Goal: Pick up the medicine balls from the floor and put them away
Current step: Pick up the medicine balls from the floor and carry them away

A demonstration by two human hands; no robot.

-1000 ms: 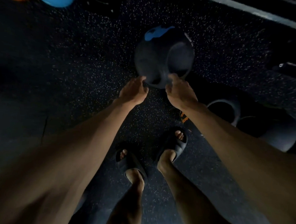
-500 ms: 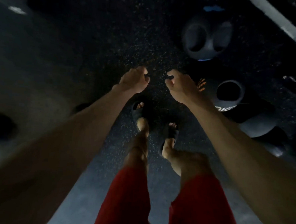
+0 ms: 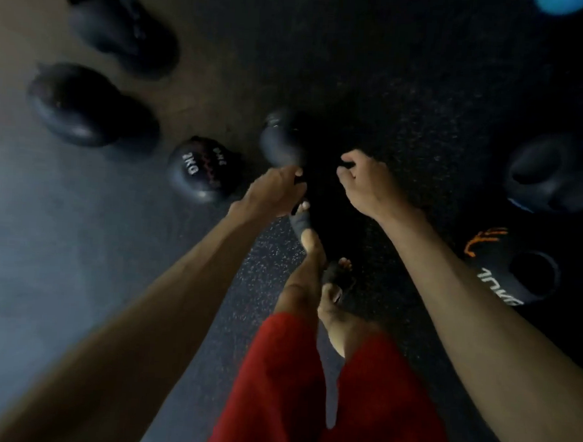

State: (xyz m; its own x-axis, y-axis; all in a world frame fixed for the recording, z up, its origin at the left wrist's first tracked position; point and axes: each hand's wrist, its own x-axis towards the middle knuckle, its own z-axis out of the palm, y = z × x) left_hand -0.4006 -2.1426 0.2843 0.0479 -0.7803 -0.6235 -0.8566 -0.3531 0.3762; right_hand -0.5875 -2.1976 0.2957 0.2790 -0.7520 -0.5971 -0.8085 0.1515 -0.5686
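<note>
Several black medicine balls lie on the dark speckled floor. A small one marked 2KG (image 3: 198, 170) sits left of my left hand (image 3: 273, 194). Another small black ball (image 3: 280, 142) lies just beyond that hand's fingertips; I cannot tell whether they touch. Two larger black balls (image 3: 86, 108) (image 3: 124, 33) rest further left. To the right are a handled ball with blue marks (image 3: 556, 177) and a handled ball marked 10KG with an orange logo (image 3: 510, 269). My right hand (image 3: 366, 184) hangs over bare floor. Both hands are loosely curled and hold nothing.
My feet in black slides (image 3: 300, 221) (image 3: 338, 277) stand below my hands, with red shorts (image 3: 325, 391) under them. A blue object (image 3: 561, 3) shows at the top right edge. The lighter grey floor (image 3: 29, 241) spreads to the left.
My view has swung left: the handled balls slid from the middle to the right edge and the plain black balls came into sight. The hands left the blue-marked handled ball.
</note>
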